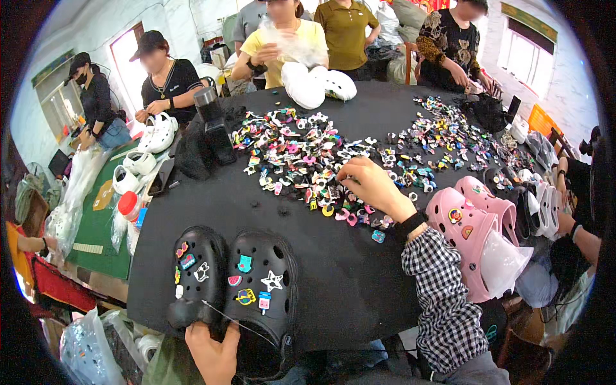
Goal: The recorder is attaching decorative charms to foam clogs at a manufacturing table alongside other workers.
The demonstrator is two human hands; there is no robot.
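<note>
A person decorated a pair of black clogs at a black-covered table.

The clogs sat at six o'clock, already studded with charms. The right hand, arm stretched toward twelve, dipped curled fingers into the pile of colourful charms; whether they pinched one I cannot tell. Picking seemed underway; pressing a charm into a hole likely followed. The left hand gripped the clogs' heels.
</note>
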